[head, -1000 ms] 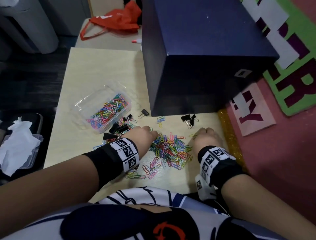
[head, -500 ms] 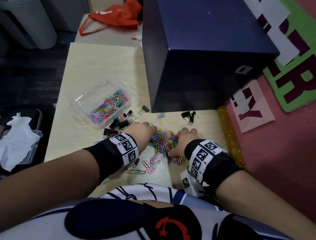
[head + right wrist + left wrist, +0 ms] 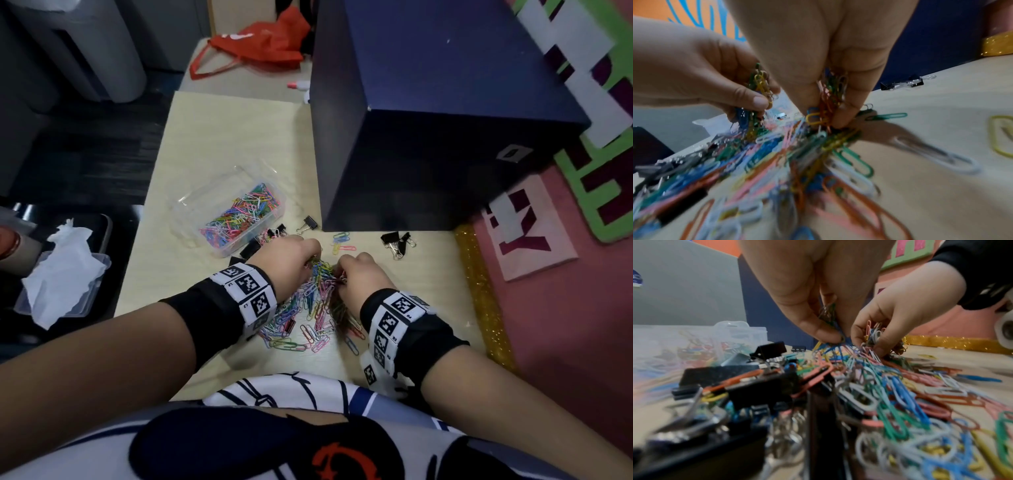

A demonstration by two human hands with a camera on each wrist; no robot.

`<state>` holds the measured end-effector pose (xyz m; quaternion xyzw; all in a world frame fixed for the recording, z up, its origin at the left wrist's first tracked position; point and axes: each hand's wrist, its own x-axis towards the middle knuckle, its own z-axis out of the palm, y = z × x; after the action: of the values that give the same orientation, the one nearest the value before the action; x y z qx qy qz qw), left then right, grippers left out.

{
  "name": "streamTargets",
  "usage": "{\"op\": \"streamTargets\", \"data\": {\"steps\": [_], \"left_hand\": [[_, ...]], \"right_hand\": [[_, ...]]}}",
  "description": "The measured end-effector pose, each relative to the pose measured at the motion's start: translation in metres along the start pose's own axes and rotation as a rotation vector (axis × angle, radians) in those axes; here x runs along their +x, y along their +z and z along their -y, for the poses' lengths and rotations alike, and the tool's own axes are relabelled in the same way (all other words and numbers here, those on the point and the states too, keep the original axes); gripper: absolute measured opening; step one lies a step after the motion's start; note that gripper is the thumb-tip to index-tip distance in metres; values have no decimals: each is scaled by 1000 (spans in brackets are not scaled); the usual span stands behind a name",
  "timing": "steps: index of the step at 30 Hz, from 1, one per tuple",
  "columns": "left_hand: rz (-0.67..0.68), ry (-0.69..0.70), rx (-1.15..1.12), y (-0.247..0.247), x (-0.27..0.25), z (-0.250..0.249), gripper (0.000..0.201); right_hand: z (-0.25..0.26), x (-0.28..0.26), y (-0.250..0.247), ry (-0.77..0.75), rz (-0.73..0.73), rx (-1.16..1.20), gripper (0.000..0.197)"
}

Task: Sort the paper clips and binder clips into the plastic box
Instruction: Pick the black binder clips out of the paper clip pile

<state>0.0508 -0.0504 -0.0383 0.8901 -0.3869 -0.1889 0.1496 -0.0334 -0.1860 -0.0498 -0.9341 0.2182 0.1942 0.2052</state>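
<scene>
A heap of coloured paper clips [image 3: 313, 308] lies on the pale table [image 3: 219, 137] in front of me. My left hand [image 3: 294, 255] grips a bunch of clips [image 3: 830, 311] at the heap's far left. Close beside it, my right hand [image 3: 356, 274] pinches another bunch of clips [image 3: 828, 100]. The clear plastic box [image 3: 233, 209], part full of coloured clips, stands open to the left. Black binder clips [image 3: 397, 241] lie at the far right, and more binder clips [image 3: 756, 374] sit under my left wrist.
A large dark blue box [image 3: 428, 113] fills the far right of the table, close behind the hands. A red bag [image 3: 260, 44] lies at the back. A tub with white tissue [image 3: 61, 274] stands off the table on the left. A gold glitter strip [image 3: 479, 298] edges the right side.
Both hands have drawn together over the heap, the right hand sliding left. The spread clips are raked into a tighter pile, and each hand now holds a bunch.
</scene>
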Motion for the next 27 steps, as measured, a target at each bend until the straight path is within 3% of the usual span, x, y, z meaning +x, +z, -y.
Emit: {"op": "streamTargets", "data": {"steps": [10, 18, 24, 27], "left_hand": [[-200, -80, -109, -34, -17, 18, 25], [-357, -206, -117, -68, -18, 63, 24], [-286, -261, -117, -63, -19, 90, 26], [-249, -263, -120, -61, -19, 97, 31]], "right_hand": [[27, 16, -29, -7, 78, -122, 34], [53, 29, -41, -81, 42, 44, 19], [89, 51, -43, -78, 26, 350, 22], [110, 64, -47, -101, 0, 367, 16]]}}
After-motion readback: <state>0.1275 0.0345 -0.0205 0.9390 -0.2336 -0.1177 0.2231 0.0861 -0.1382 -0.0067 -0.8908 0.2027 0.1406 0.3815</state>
